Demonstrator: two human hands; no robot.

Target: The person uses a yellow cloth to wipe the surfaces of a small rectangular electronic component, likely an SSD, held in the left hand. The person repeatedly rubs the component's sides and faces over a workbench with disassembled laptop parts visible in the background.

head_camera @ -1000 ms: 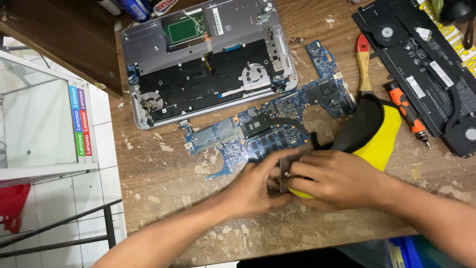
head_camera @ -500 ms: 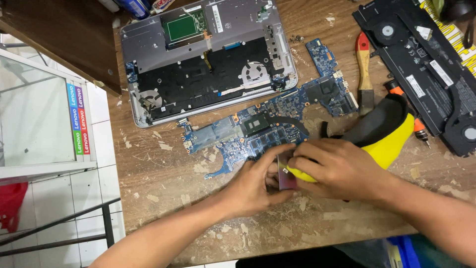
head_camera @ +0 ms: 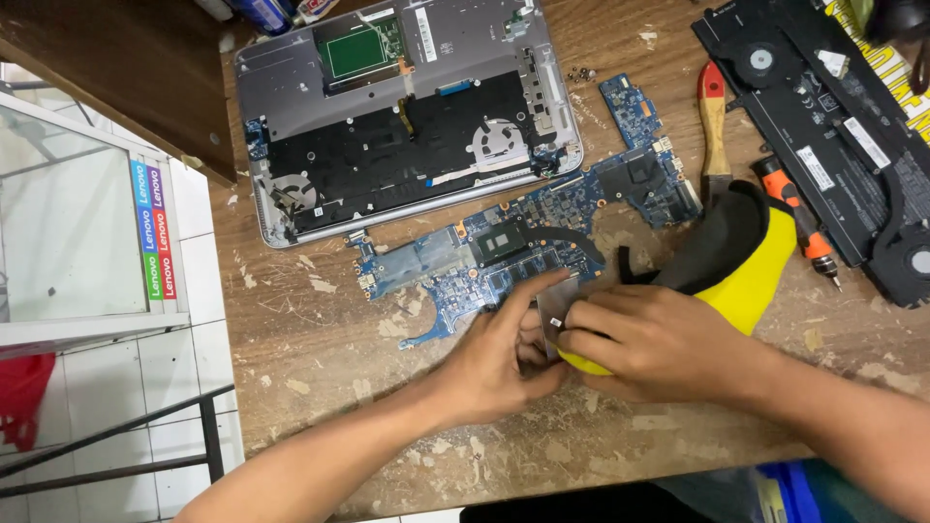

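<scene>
Head view, left hand (head_camera: 494, 363) and right hand (head_camera: 659, 339) fingers clamped on small metal plate (head_camera: 554, 308), beside blue motherboard (head_camera: 523, 247)

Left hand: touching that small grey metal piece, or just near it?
Touching. In the head view the left hand has its fingers laid along the edge of the small grey metal piece, with no gap showing; the right hand presses it from the other side.

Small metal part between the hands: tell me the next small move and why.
Probably keep the right hand pressed on the yellow-and-black tool while the left hand steadies the small metal part. Both hands meet on it right beside the blue motherboard, so lifting it off now risks knocking the board.
</scene>
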